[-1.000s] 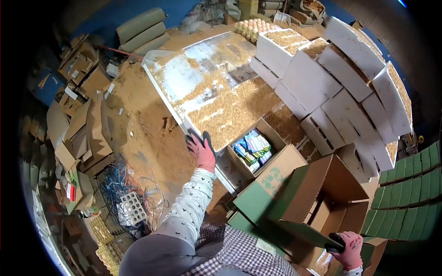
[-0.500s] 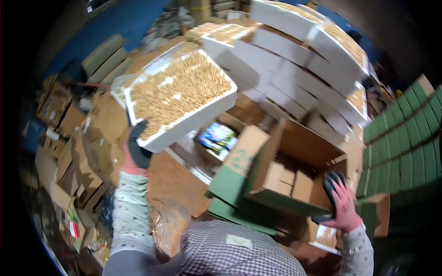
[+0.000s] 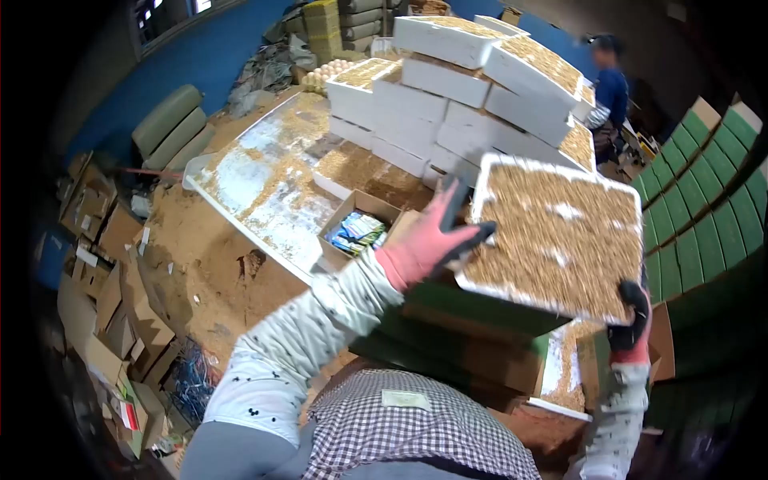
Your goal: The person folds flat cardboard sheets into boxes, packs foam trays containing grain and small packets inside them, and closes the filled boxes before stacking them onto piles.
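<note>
A white foam tray filled with brown husk-like material [image 3: 560, 232] is above the open cardboard box, whose green side [image 3: 480, 308] shows below it. My left hand [image 3: 436, 236], in a pink and black glove, is at the tray's left edge with its fingers spread. At the lower right corner, my right hand [image 3: 632, 324] grips the tray, its black-coated fingers bent over the rim. The tray hides most of the box's inside.
White foam trays [image 3: 448, 112] stand stacked behind. A small carton of colourful packets [image 3: 360, 228] sits on the littered white table [image 3: 268, 188]. Green cartons [image 3: 696, 208] are stacked at right. Another person [image 3: 610, 96] stands at the back right. Flattened cardboard [image 3: 120, 320] lies left.
The filled tray has moved from the left to the right, over the open box. My right hand has taken hold of its corner. My left hand's fingers have spread at its edge.
</note>
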`<control>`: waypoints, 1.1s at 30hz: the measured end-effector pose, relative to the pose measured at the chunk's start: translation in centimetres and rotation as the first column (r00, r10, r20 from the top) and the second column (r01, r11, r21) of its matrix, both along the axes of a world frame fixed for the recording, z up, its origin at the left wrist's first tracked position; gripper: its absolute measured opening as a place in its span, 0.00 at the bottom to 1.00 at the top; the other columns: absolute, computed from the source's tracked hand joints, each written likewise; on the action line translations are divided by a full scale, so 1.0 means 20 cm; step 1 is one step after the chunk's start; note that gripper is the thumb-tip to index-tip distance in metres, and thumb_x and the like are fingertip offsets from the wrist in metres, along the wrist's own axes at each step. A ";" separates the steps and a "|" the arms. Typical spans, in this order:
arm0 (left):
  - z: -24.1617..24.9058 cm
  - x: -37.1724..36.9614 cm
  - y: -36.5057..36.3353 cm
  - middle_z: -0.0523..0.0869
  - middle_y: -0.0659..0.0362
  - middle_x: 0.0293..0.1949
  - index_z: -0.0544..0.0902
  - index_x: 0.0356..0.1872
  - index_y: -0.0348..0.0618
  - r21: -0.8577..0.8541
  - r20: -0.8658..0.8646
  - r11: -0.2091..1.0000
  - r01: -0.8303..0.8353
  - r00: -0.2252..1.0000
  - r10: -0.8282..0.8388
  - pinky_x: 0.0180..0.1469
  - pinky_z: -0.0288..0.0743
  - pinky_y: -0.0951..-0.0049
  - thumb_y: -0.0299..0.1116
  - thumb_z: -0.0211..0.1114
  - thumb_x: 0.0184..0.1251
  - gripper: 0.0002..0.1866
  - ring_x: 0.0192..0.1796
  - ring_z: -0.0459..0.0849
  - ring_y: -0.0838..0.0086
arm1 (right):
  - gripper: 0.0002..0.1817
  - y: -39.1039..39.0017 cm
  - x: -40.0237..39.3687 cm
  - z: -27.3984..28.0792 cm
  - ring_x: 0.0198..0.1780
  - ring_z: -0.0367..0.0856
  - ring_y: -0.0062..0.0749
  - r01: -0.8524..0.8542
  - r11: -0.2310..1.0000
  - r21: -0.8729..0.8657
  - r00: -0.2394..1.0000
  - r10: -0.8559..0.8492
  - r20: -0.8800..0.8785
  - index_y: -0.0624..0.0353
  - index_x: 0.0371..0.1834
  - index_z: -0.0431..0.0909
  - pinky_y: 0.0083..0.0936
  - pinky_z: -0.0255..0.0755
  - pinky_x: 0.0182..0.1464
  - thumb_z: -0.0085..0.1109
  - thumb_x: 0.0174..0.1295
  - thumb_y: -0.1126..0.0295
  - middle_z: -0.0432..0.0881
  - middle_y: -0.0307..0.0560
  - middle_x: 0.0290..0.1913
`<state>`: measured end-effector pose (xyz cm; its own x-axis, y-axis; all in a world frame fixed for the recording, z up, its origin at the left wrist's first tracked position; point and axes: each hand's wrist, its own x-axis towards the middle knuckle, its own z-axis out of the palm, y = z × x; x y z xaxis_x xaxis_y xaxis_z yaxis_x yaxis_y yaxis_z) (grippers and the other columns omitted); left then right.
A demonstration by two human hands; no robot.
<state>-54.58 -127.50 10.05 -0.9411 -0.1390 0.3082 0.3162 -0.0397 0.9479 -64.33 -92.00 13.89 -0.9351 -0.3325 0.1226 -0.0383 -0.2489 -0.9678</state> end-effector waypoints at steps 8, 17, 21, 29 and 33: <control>-0.24 -0.01 -0.34 0.70 0.52 0.63 0.65 0.64 0.38 0.086 -0.296 0.905 -0.418 0.856 0.423 0.66 0.59 0.70 0.33 0.50 0.70 0.23 0.64 0.68 0.68 | 0.29 -0.38 0.13 0.08 0.47 0.75 0.30 -0.302 0.871 0.387 0.948 0.231 0.220 0.60 0.64 0.62 0.24 0.69 0.52 0.56 0.57 0.74 0.76 0.47 0.49; -1.16 -0.11 -0.90 0.84 0.57 0.33 0.83 0.30 0.48 -0.948 0.079 -0.231 0.219 0.865 0.496 0.40 0.75 0.64 0.32 0.55 0.52 0.08 0.41 0.83 0.63 | 0.20 -0.60 -0.12 -0.15 0.41 0.81 0.52 0.081 -0.373 0.924 0.663 0.712 0.229 0.58 0.40 0.80 0.41 0.75 0.44 0.67 0.43 0.61 0.82 0.58 0.38; -0.93 -0.14 -0.85 0.84 0.51 0.41 0.83 0.33 0.46 -0.974 0.118 -0.102 0.200 0.842 0.526 0.46 0.76 0.62 0.37 0.62 0.48 0.11 0.48 0.82 0.64 | 0.27 -0.65 -0.12 -0.07 0.41 0.82 0.49 0.079 -0.228 0.970 0.647 0.752 0.124 0.61 0.46 0.79 0.38 0.75 0.44 0.64 0.49 0.51 0.82 0.57 0.41; -0.38 -0.12 -0.74 0.81 0.46 0.44 0.74 0.53 0.35 -0.803 -0.052 0.322 -0.501 0.599 0.799 0.49 0.74 0.65 0.32 0.72 0.46 0.30 0.46 0.81 0.59 | 0.25 0.28 -1.12 -0.70 0.50 0.78 0.42 0.532 0.650 0.543 0.847 -0.413 -0.336 0.65 0.52 0.75 0.31 0.69 0.53 0.58 0.58 0.56 0.80 0.57 0.48; 0.30 -0.05 0.02 0.80 0.53 0.42 0.77 0.37 0.40 -0.890 -0.177 0.396 -0.229 0.971 0.164 0.43 0.73 0.68 0.30 0.71 0.37 0.21 0.40 0.79 0.63 | 0.56 0.51 -1.26 -1.12 0.63 0.62 0.59 0.489 0.016 0.872 0.632 -0.696 -0.341 0.70 0.64 0.57 0.38 0.60 0.64 0.72 0.36 0.44 0.64 0.69 0.61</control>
<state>-55.64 -127.02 16.12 -0.9050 0.0694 0.4198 0.2442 0.8927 0.3788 -89.52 -81.84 -8.60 -0.8274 0.5570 0.0720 0.4360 0.7178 -0.5429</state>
